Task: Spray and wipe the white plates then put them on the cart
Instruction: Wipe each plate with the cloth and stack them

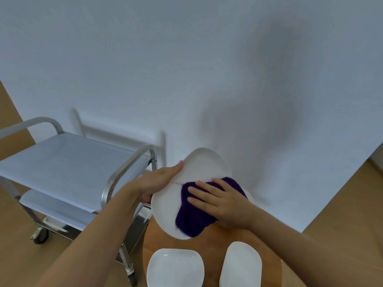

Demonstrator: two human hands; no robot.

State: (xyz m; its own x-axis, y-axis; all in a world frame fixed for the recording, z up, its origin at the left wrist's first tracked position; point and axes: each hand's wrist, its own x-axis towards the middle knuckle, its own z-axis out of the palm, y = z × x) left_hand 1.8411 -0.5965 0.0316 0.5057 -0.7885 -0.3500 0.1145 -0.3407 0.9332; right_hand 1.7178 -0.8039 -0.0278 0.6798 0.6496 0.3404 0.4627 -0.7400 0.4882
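Note:
My left hand (159,179) grips the left rim of a white plate (199,164), holding it tilted above the round wooden table (209,243). My right hand (219,201) presses a dark purple cloth (192,218) flat against the plate's face, fingers straight and spread. Two more white plates lie on the table below: one at the front left (176,268) and one at the front right (241,266). The steel cart (68,162) stands to the left, its top shelf bare.
A white wall fills the background right behind the table. The cart's handle bar (126,168) rises close to my left forearm. A lower cart shelf (58,210) and castor wheels (40,237) sit above the wooden floor.

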